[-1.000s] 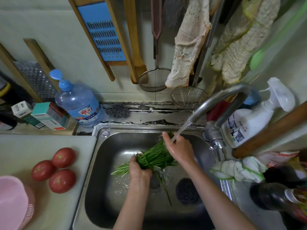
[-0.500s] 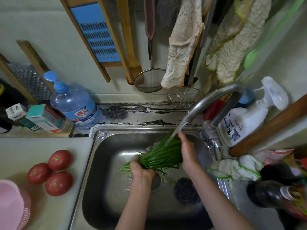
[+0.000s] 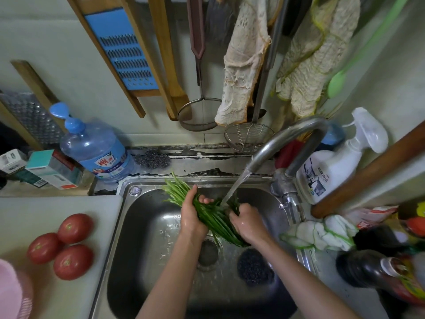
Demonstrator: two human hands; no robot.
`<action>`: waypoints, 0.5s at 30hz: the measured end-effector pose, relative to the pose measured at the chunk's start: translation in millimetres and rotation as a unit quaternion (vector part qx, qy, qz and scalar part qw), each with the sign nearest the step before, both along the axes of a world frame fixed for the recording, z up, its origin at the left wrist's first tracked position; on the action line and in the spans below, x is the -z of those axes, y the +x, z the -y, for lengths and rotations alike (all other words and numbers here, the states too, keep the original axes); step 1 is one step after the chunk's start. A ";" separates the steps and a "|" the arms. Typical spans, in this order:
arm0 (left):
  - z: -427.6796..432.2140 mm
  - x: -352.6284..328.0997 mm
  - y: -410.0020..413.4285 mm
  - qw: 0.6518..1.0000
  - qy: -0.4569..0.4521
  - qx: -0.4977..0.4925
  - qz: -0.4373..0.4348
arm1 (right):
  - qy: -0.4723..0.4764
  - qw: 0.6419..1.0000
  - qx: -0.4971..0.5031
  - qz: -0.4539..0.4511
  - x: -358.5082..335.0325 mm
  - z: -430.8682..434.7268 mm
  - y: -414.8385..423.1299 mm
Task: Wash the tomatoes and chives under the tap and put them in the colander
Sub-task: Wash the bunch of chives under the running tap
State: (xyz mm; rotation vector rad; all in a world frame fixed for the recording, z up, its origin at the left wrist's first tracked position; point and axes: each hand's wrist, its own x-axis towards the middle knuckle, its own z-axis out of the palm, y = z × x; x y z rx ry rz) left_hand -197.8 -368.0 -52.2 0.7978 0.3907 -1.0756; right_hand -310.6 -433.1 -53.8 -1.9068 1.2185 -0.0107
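Note:
A bunch of green chives (image 3: 213, 217) lies slantwise over the steel sink (image 3: 142, 229), tips toward the back left. My left hand (image 3: 192, 217) grips the bunch near its middle. My right hand (image 3: 247, 223) holds its lower end. Water from the curved tap (image 3: 287, 139) falls onto the chives between my hands. Three red tomatoes (image 3: 62, 245) sit on the white board (image 3: 69, 295) left of the sink. The pink colander (image 3: 12, 293) shows at the bottom left corner.
A dark scourer (image 3: 254, 268) lies in the sink by the drain (image 3: 207, 252). A blue water bottle (image 3: 96, 150) and small boxes (image 3: 50, 169) stand back left. A spray bottle (image 3: 338, 162), a cloth (image 3: 319, 233) and dark sauce bottles (image 3: 377, 272) crowd the right. Graters, strainers and cloths hang above.
The chive bunch has swung round: its tips now point to the back left instead of lying left to right. My left hand moved up and my right hand moved down to the lower end.

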 end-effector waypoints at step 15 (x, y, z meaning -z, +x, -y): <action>-10.1 0.0 5.2 0.995 0.003 0.070 0.074 | 0.112 0.985 -0.129 0.021 -24.4 4.5 -1.3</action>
